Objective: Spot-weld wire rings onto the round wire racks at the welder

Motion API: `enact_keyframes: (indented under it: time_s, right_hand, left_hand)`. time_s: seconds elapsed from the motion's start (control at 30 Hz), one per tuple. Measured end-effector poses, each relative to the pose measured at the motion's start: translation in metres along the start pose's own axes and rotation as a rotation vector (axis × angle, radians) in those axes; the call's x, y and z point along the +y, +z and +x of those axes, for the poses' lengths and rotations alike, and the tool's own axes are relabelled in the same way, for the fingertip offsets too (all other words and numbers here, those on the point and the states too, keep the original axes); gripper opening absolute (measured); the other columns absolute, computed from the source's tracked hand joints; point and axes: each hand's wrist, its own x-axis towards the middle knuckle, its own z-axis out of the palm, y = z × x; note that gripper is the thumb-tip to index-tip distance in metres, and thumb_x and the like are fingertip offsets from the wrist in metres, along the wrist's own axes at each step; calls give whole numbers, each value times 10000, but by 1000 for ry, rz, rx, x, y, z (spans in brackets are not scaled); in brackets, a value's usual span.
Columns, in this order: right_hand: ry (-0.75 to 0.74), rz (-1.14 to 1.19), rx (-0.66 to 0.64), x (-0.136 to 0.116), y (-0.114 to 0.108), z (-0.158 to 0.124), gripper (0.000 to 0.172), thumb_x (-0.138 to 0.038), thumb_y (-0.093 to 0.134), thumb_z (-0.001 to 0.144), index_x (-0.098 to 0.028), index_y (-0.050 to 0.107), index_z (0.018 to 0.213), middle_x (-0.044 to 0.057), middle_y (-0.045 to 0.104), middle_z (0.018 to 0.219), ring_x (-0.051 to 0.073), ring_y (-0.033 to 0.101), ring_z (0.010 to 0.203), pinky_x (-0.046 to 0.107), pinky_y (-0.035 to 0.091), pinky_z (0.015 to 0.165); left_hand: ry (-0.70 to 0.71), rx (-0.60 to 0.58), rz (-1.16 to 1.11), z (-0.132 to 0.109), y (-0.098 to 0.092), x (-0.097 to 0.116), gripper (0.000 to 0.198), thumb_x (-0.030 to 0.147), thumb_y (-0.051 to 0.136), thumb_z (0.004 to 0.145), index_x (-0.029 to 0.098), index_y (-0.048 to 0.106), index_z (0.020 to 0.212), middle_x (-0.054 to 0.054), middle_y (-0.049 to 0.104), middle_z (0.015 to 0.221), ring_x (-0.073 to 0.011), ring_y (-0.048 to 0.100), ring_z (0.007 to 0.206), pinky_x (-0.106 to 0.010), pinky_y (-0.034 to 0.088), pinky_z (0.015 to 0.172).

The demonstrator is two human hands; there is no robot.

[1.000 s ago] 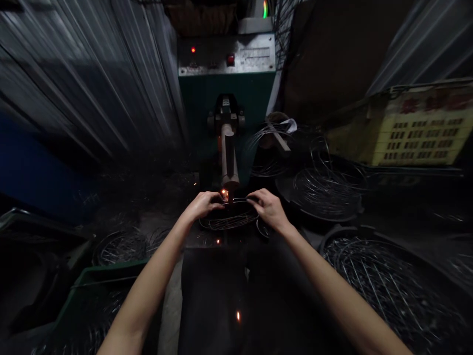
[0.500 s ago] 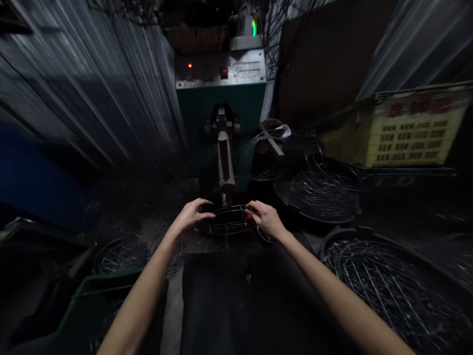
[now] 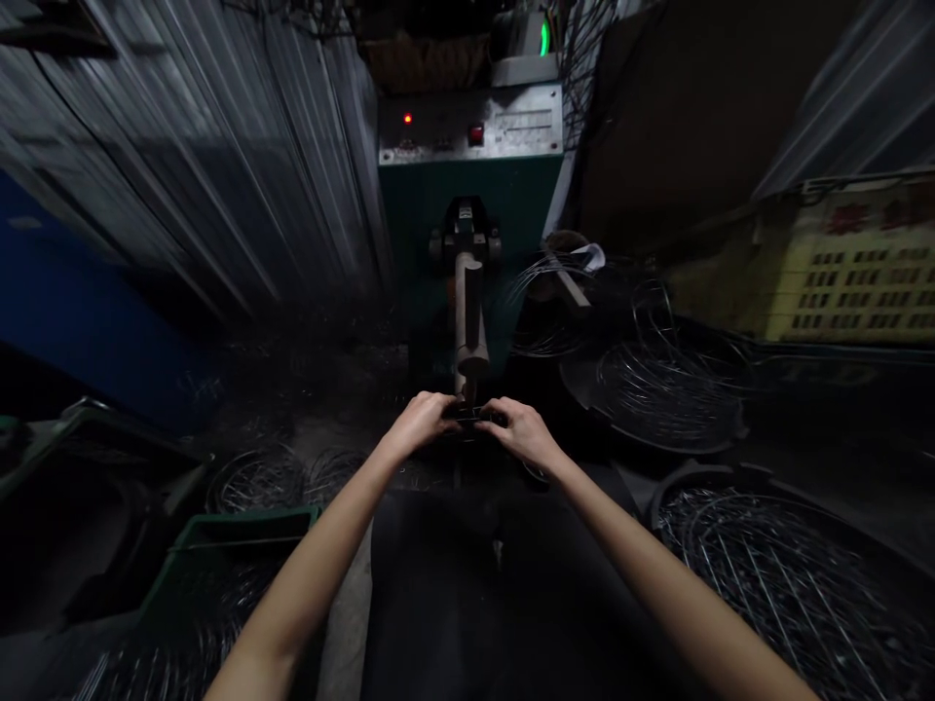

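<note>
Head view: left hand [image 3: 420, 424] and right hand [image 3: 522, 433] curled inward, fingers pinching a dark wire frame [image 3: 474, 416] between them, mostly hidden by the hands, directly under the spot welder's electrode arm [image 3: 471, 321]. Wire racks [image 3: 668, 389] are piled right, green crate [image 3: 241, 531] lower left

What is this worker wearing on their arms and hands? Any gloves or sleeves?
The left hand and right hand wear no gloves. The left forearm and right forearm are bare, with no sleeves in view. No watch or band shows, though the light is dim.
</note>
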Motion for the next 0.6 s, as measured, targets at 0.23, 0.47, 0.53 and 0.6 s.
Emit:
enact_keyframes:
  time_s: [0.23,0.47,0.53,0.6]
  right_hand:
    - [46,11,1,0,2,4,148,-349,646,741,-205,618,766,10,630,773,158,579,717,262,414,634]
    - [-10,154,55,2,-2,3,141,-317,550,817,-216,635,865,18,683,843,169,620,779,274,450,697]
    - [-15,131,74,2,-2,4,138,-321,553,814,-221,638,856,16,684,839,173,622,770,277,452,687]
    - [-19,117,78,3,-1,7,135,-320,557,812,-224,639,860,16,686,845,176,626,776,279,454,689]
  left_hand:
    - [-6,18,7,2,0,-1,242,212,621,746,154,668,976,-71,690,876,-204,625,817,-247,441,714]
    - [-27,8,-47,0,-4,-3,286,283,624,748,169,664,1007,-62,694,903,-197,622,844,-246,447,734]
    - [-26,3,-72,1,-5,-3,275,285,625,745,172,670,992,-49,698,889,-189,624,840,-242,448,743]
    - [-30,0,-90,4,-5,-4,277,278,630,739,172,672,991,-44,701,882,-186,627,841,-239,450,746]
